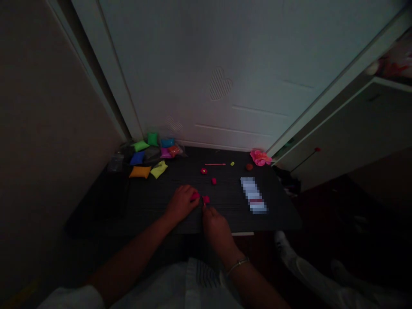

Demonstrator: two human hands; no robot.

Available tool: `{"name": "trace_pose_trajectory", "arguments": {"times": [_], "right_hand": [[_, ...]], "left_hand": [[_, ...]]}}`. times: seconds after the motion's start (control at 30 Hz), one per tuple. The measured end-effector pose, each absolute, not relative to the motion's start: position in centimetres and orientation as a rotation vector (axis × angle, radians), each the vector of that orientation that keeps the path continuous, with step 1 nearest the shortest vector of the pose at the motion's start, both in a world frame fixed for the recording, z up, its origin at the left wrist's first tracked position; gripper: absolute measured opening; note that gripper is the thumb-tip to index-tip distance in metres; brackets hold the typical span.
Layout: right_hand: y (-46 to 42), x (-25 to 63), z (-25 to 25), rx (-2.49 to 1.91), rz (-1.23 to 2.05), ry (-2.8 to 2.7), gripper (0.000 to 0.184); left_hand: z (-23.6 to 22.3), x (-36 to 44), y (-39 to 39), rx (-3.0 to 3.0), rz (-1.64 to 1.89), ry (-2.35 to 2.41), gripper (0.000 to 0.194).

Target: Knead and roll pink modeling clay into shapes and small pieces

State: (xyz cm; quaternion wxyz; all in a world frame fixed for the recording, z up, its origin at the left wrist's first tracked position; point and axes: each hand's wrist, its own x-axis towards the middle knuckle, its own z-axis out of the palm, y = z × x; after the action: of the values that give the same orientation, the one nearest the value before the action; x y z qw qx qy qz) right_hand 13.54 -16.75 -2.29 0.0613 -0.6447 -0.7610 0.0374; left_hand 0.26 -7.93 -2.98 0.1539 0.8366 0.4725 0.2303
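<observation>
My left hand (183,201) rests over the dark table with its fingers closed on a piece of bright pink modelling clay (195,196). A second pink clay lump (206,199) lies just to the right of it. Between the two pieces stands the thin end of a small pink tool (204,203), whose exact kind is too dim to make out. My right hand (217,227) grips that tool from the near side. Farther back are a round pink clay ball (214,181) and a small pink flower shape (204,171) with a pale centre.
Coloured clay packets, such as an orange one (140,172), lie at the back left. A pink stick (215,164), a yellow-green bit (232,163), a brownish ball (249,167) and a pink flower (260,157) line the back. A blurred-out phone-like rectangle (253,195) lies right. Another person's leg (299,262) shows lower right.
</observation>
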Motion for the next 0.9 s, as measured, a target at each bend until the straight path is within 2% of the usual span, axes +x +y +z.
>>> {"name": "trace_pose_trajectory", "arguments": {"times": [0.23, 0.47, 0.67, 0.9], "right_hand": [[-17.0, 15.4, -3.9, -1.789, -0.010, -2.182, 0.030], [-16.9, 16.3, -3.4, -1.637, -0.110, -2.119, 0.031], [-16.9, 16.3, -2.4, -1.564, -0.163, -2.187, 0.032], [-16.9, 17.2, -1.6, -1.454, -0.221, -2.332, 0.035]], "left_hand": [[-2.4, 0.2, -8.0, 2.356, 0.691, 1.489, 0.025], [-0.1, 0.1, -8.0, 1.975, 1.026, 1.389, 0.031], [2.9, 1.1, -7.2, 1.342, 0.613, 1.063, 0.039], [3.3, 1.4, -6.7, 1.139, 0.480, 1.057, 0.027]]}}
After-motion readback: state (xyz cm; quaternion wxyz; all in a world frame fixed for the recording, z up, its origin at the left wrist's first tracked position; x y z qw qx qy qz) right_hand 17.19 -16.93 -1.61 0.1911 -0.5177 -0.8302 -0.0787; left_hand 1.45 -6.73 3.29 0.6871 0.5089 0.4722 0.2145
